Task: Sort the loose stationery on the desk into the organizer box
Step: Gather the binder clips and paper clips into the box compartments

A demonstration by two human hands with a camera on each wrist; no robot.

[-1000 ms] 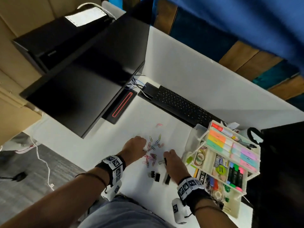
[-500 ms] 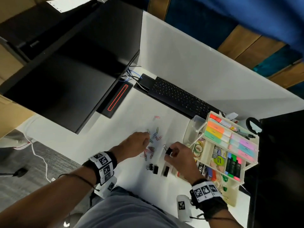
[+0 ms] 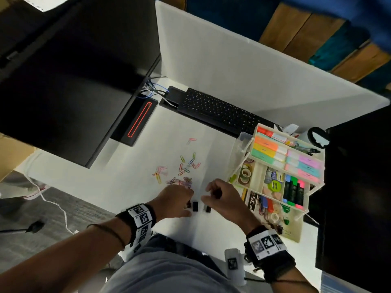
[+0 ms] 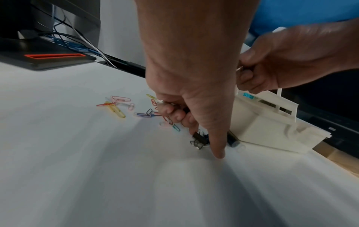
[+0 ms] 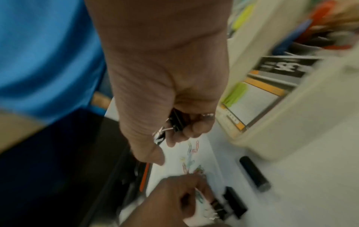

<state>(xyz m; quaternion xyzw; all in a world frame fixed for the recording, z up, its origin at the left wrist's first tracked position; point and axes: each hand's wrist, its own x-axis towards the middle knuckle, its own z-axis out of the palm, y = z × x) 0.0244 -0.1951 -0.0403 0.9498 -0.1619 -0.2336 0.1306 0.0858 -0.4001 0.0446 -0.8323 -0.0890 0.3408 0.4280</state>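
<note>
While the right hand point(image 3: 222, 197) hovers over the white desk point(image 3: 127, 182) just beside the organizer box point(image 3: 296, 233), its fingers are curled round a black binder clip point(image 5: 175, 121), whose silver wire handles poke out below the palm in the right wrist view. At about nine o'clock from it, the left hand point(image 3: 175, 199) reaches down to the desk; its fingers are bent onto a second binder clip point(image 4: 199, 140) that lies on the surface, with the thumb stretched straight down so its tip touches the desk. That hand also seems to hold a few small bits against the curled fingers, though blur hides what they are.

Two more black clips lie between the hands: one point(image 3: 195, 206) just beside the left fingertips, another point(image 3: 208, 208) under the edge of the right hand. Loose coloured paper clips point(image 3: 182, 170) are scattered at twelve o'clock from the left hand, with one pink stray point(image 3: 191, 141) well apart, further toward the black keyboard point(image 3: 220, 113).

At three o'clock from the right hand, the organizer box stands with its upper tray raised, holding pastel sticky-note pads point(image 3: 283, 157). The lower compartments hold tape rolls point(image 3: 245, 172), highlighters point(image 3: 294, 192) and mixed small items. A dark monitor point(image 3: 74, 81) fills the eleven o'clock corner.
</note>
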